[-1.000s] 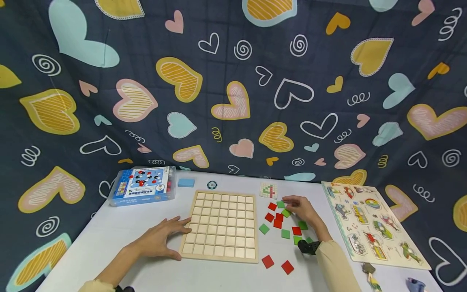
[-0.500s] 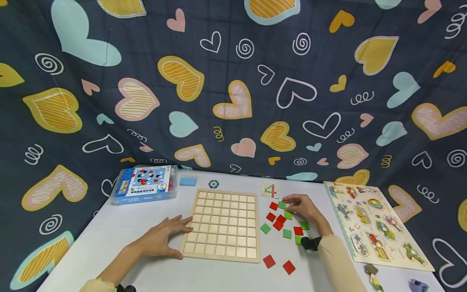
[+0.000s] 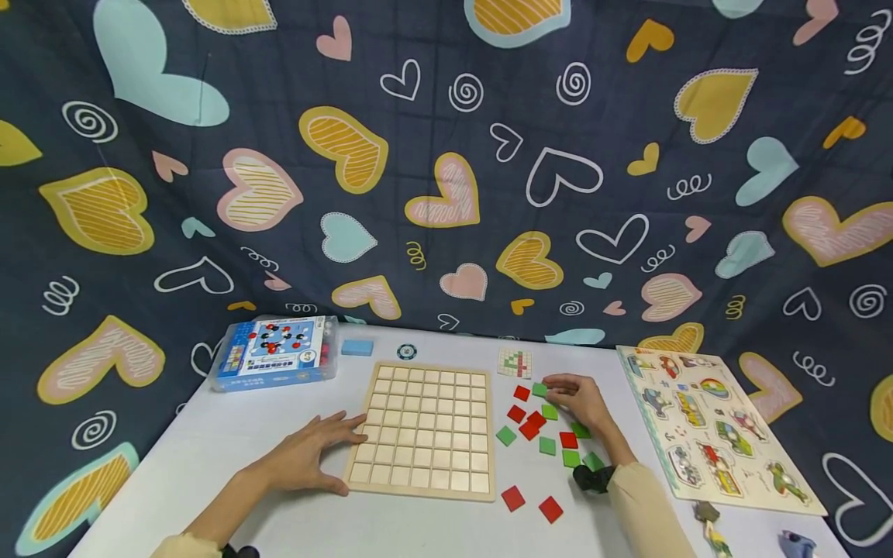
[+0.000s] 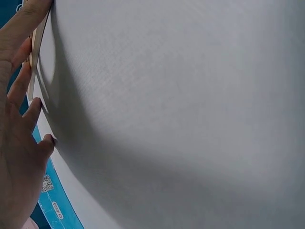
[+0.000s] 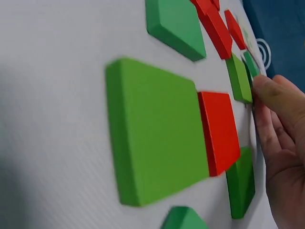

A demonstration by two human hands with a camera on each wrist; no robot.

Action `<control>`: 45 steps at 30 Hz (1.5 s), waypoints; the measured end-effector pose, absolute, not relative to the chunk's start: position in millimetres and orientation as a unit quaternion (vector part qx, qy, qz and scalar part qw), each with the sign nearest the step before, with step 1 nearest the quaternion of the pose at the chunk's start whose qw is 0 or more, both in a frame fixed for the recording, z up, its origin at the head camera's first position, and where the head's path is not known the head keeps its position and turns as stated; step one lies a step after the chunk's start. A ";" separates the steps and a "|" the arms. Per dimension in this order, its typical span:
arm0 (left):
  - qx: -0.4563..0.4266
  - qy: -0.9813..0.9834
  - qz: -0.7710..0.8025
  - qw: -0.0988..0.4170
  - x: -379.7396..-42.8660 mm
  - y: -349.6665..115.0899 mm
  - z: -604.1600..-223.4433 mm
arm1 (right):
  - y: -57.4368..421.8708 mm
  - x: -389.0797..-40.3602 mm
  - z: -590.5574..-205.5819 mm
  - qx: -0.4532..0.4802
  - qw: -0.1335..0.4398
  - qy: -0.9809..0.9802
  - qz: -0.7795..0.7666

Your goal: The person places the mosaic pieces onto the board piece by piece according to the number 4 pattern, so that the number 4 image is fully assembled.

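Firstly, head view: one wooden grid board, flat on the table, with loose red tiles and green ones to its right. Risk, as I judge it: crowding — fingers closing on the far green tile may nudge a neighbour; the black wrist camera, just beside nearer tiles, could sweep them. Right hand: reaching in from the right, fingers bent towards that tile.

Left wrist view: left hand, relaxed, fingers spread, some at the board's edge. Likely hazard: a sideways push, sliding the board.

Right wrist view: thumb and fingers beside the far green tile — pinched or merely touched, I cannot tell.
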State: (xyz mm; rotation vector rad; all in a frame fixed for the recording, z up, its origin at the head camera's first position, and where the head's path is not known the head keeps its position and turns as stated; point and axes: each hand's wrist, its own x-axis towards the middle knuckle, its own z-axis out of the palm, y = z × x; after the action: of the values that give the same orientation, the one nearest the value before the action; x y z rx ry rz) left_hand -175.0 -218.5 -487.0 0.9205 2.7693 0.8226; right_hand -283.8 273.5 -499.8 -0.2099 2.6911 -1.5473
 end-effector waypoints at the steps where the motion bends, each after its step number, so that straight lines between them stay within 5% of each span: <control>1: 0.303 0.912 0.272 0.056 -175.3 -218.6 -487.1 | 272.2 -283.1 -499.7 -0.069 0.010 0.863 -0.501; 45: 0.297 0.909 0.284 0.076 -177.3 -217.5 -482.4 | 124.1 -298.0 -499.7 -0.184 -0.019 0.818 -0.544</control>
State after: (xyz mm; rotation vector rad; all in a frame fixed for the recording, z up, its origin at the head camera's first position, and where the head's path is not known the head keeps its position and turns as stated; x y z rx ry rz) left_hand -177.3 -217.5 -482.4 0.8891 2.7244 0.8519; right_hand -298.0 124.1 -499.7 -0.5838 2.6017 -1.7314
